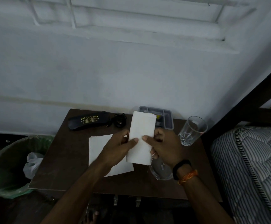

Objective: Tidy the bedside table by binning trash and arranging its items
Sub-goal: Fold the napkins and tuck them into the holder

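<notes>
Both my hands hold a folded white tissue (142,126) above the dark brown bedside table (63,159). My left hand (120,146) grips its left edge with the thumb on top. My right hand (163,146) pinches its right edge. A second white tissue (99,149) lies flat on the table under my left hand. At the back lie a black spectacle case (87,120) with gold lettering and a coiled black cable (119,121). A grey tray (165,117) stands behind the held tissue, partly hidden.
A clear drinking glass (192,130) stands at the table's right. Another clear object (161,172) sits under my right wrist. A green-lined bin (6,168) holding a white bag stands left of the table. A striped mattress (251,167) lies on the right; a wall is behind.
</notes>
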A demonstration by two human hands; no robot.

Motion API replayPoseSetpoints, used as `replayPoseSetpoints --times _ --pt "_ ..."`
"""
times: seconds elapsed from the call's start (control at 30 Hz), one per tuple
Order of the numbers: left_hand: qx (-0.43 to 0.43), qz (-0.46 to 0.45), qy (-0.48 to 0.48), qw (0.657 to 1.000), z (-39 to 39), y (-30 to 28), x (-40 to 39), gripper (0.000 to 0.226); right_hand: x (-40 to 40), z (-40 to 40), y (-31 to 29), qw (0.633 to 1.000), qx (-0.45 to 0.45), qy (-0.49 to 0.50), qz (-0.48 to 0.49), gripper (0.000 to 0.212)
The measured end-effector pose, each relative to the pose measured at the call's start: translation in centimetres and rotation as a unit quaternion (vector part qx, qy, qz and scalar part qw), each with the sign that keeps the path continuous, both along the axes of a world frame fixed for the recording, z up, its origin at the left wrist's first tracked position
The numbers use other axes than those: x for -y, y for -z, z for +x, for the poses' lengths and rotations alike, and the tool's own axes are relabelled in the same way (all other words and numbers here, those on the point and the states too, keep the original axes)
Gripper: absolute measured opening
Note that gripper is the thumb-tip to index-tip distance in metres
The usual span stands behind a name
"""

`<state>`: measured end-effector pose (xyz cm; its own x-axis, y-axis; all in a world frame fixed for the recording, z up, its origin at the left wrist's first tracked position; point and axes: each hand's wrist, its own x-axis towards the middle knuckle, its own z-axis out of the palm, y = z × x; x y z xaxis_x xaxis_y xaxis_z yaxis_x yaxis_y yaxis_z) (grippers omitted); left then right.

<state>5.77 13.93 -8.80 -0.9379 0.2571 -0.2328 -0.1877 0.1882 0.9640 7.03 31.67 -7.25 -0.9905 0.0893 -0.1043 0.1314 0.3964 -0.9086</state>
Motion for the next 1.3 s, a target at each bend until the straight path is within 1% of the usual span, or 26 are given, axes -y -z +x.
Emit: replayPoseSetpoints --times 0.1,0.17,0.23,0.3,0.37,0.43,0.53,0.6,0.67,0.73,0.77,0.9,0.97,1.03,1.07,1.23,1.3 --pt "-0.016 0.027 -0.006 0.999 -0.3 -0.2 -0.1 0.034 -0.6 -0.9 -0.7 0.999 -0.018 0.030 -0.033 0.019" --pt "-0.046 0.004 -0.012 0.999 -0.9 -0.7 -0.3 0.034 -1.3 -1.8 -1.0 0.998 -0.026 0.028 -0.055 0.012" --pt "-0.077 -0.020 -0.022 0.997 -2.0 -1.6 -0.6 0.031 -2.0 -2.8 -1.1 0.998 -0.033 0.018 -0.050 0.012" --pt "-0.109 -0.043 -0.021 0.993 -3.7 -2.4 -1.2 0.022 -2.7 -3.9 -1.1 0.998 -0.055 0.028 -0.016 0.015" --pt "-0.148 -0.072 -0.006 0.986 -5.6 -3.0 -1.9 0.018 -3.3 -5.2 -1.5 0.994 -0.086 0.054 0.044 0.012" --pt "-0.182 -0.094 0.014 0.979 -7.5 -3.7 -2.7 0.022 -3.8 -6.6 -2.2 0.983 -0.120 0.089 0.109 0.008" --pt "-0.224 -0.117 0.018 0.967 -10.1 -4.5 -3.7 0.030 -4.1 -8.8 -3.1 0.967 -0.147 0.108 0.177 0.013" --pt "-0.237 -0.128 0.012 0.963 -11.7 -4.9 -4.4 0.031 -4.3 -10.3 -3.5 0.972 -0.129 0.095 0.169 0.017" --pt "-0.239 -0.132 0.010 0.962 -13.0 -5.1 -5.1 0.027 -4.8 -11.5 -4.1 0.980 -0.094 0.078 0.158 0.031" --pt "-0.238 -0.132 0.013 0.962 -13.9 -5.0 -5.7 0.024 -5.2 -12.4 -4.5 0.974 -0.075 0.071 0.200 0.042" --pt "-0.239 -0.137 0.017 0.961 -14.2 -4.9 -6.0 0.026 -5.4 -12.7 -4.7 0.969 -0.071 0.074 0.225 0.043" --pt "-0.243 -0.163 0.034 0.956 -15.0 -4.3 -6.7 0.036 -5.7 -14.0 -4.8 0.952 -0.061 0.071 0.290 0.032" --pt "-0.235 -0.170 0.060 0.955 -15.2 -4.3 -6.7 0.050 -5.9 -14.4 -4.5 0.950 -0.051 0.069 0.299 0.033" --pt "-0.237 -0.190 0.097 0.948 -15.3 -4.2 -6.8 0.065 -5.9 -14.5 -4.2 0.954 -0.047 0.072 0.286 0.039" --pt "-0.241 -0.202 0.108 0.943 -15.4 -4.1 -6.9 0.069 -5.9 -14.5 -4.1 0.957 -0.046 0.072 0.276 0.042" --pt "-0.265 -0.260 0.106 0.922 -15.8 -3.6 -7.5 0.060 -5.9 -14.0 -3.8 0.956 -0.019 0.054 0.288 0.047" --pt "-0.267 -0.275 0.100 0.918 -15.9 -3.3 -7.6 0.060 -5.8 -13.6 -3.7 0.955 -0.007 0.052 0.292 0.050"
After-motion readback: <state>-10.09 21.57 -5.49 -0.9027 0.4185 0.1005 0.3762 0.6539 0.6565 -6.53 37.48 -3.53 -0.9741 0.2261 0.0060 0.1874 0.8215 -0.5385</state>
